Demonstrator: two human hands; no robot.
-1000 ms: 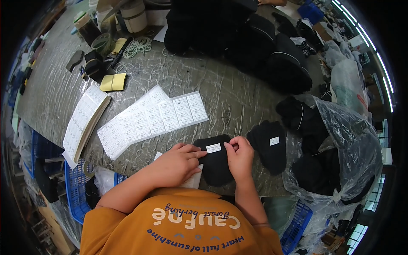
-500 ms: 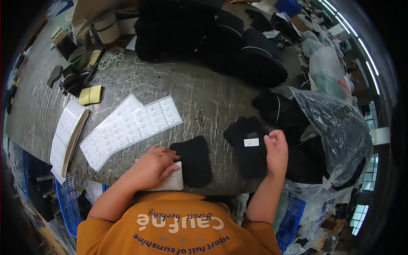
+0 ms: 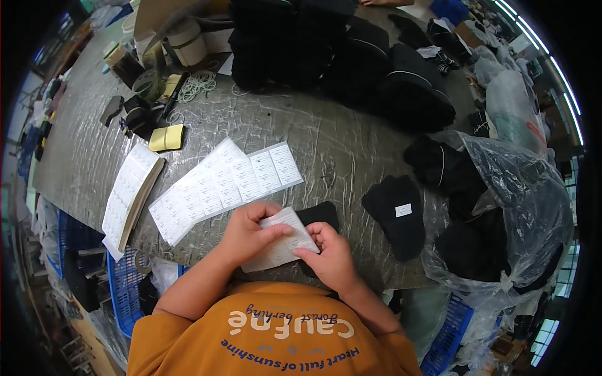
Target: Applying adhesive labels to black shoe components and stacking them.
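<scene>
A wad of white printed label sheets (image 3: 276, 254) is held close to my body, over the table's near edge. My left hand (image 3: 251, 235) grips it with the thumb lying on top, and my right hand (image 3: 332, 257) pinches its right corner between thumb and fingers. Partly hidden beneath the wad and my right hand lies a flat black fabric piece (image 3: 323, 215). Farther right, a similar black fabric piece (image 3: 396, 235) rests flat with a small white label (image 3: 403, 210) on it. Beyond my left hand, overlapping label sheets (image 3: 269, 173) are spread out.
A thick label stack (image 3: 128, 197) sits at the left, near a yellow pad (image 3: 167, 138) and rubber bands (image 3: 197, 86). Black fabric bundles (image 3: 414, 84) fill the back. A clear plastic bag (image 3: 533, 213) with black pieces lies right. A blue crate (image 3: 124, 294) stands below the table edge.
My right hand has left the labelled black piece and come to the wad of labels. My left hand has lifted the wad, now tilted between both hands. The whole view has shifted somewhat.
</scene>
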